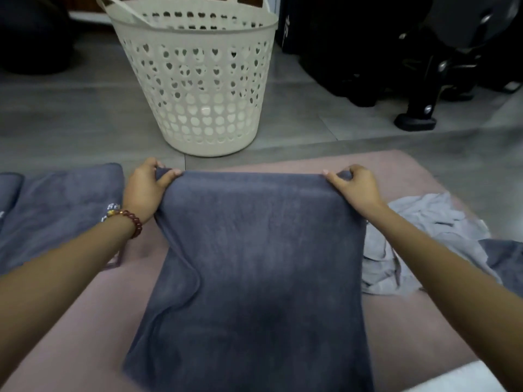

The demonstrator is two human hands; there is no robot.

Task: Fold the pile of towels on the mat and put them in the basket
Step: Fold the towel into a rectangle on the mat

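Observation:
A dark grey towel (254, 264) is stretched out lengthwise over the pink mat (402, 329) in front of me. My left hand (147, 188) grips its far left corner, and my right hand (353, 185) grips its far right corner. The far edge runs taut between the two hands. A cream perforated basket (198, 80) stands upright on the floor just beyond the mat. To the right lies a crumpled pile of light grey and dark grey towels (424, 241). Flat dark grey towels (56, 210) lie on the left of the mat.
Grey floor tiles (70, 123) surround the basket. A black wheeled chair base (416, 120) and other dark objects stand at the back right. Something white (458, 377) shows at the bottom right corner.

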